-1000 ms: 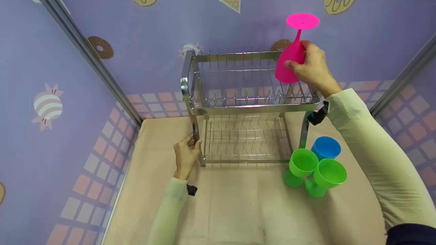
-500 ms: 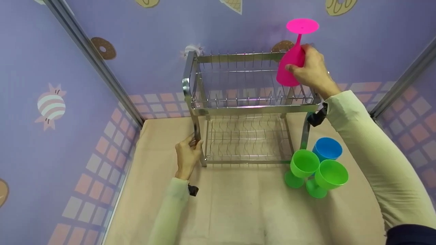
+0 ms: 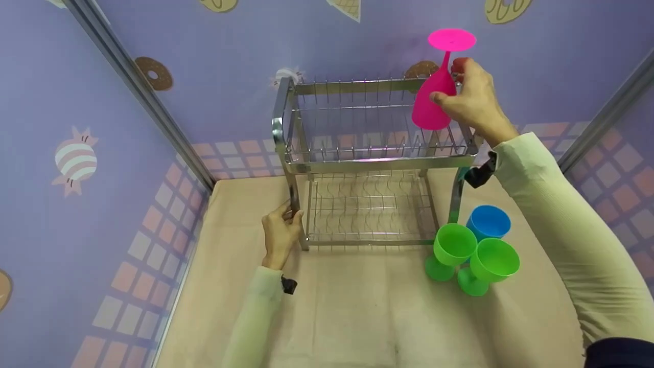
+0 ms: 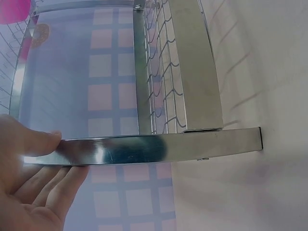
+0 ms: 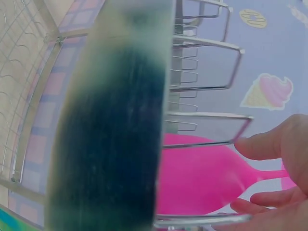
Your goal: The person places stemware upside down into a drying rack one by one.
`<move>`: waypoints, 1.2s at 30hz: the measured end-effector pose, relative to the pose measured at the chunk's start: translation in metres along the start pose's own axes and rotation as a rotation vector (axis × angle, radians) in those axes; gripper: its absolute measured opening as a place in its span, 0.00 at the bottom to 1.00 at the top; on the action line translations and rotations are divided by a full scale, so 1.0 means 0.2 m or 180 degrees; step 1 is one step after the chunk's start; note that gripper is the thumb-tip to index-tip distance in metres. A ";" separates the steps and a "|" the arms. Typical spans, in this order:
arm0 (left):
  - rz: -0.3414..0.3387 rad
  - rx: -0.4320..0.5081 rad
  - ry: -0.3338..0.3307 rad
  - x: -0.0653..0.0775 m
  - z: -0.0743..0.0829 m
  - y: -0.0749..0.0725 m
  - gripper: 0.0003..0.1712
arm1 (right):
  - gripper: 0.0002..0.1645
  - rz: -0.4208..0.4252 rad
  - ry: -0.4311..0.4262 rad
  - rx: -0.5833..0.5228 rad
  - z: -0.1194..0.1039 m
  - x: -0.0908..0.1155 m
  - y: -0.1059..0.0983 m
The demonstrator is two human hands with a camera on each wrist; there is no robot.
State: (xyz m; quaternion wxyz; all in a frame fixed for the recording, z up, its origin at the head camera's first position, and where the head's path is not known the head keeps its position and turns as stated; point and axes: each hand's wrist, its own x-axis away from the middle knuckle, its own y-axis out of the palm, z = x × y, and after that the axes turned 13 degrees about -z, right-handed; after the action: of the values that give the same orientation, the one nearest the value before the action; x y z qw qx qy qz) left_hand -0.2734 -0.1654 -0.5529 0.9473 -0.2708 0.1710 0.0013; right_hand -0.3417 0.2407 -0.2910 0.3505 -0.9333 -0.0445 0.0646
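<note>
A two-tier metal dish rack (image 3: 378, 164) stands against the back wall. My left hand (image 3: 280, 235) holds its left leg, thumb on one side and fingers on the other, as the left wrist view shows. Upside down at the right end of the top tier is a pink goblet (image 3: 433, 105), tilted slightly, its foot upward. Beside it is my right hand (image 3: 475, 99), with loosened fingers spread around the bowl and stem. In the right wrist view a gap shows between those fingers and the goblet (image 5: 202, 175), whose bowl sits among the wire prongs.
Two green goblets (image 3: 456, 244) and a blue goblet (image 3: 489, 223) stand upright, close together by the rack's front right leg. Metal frame posts (image 3: 148, 102) edge the patterned walls. A beige cloth (image 3: 357, 306) covers the surface.
My right hand's fingers have loosened and moved slightly right, away from the pink goblet, which is a little lower than a second ago. My left hand keeps its hold on the leg.
</note>
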 end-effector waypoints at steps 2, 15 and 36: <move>-0.0002 -0.0019 -0.0027 0.00 0.00 0.00 0.21 | 0.43 0.0023 -0.0045 -0.0043 0.00 0.02 -0.01; 0.0050 -0.0114 0.0006 0.01 0.00 0.01 0.15 | 0.38 0.0451 -0.0551 -0.0151 0.08 0.27 -0.03; 0.0099 -0.0100 0.0086 0.00 -0.01 0.02 0.16 | 0.33 0.1018 -0.1224 -0.0120 0.46 0.74 0.06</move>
State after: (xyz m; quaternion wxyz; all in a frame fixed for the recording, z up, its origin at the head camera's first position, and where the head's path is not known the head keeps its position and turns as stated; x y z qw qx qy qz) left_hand -0.2741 -0.1634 -0.5569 0.9405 -0.2828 0.1879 0.0150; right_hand -0.2085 0.3106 -0.3801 0.3034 -0.9054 0.0366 0.2947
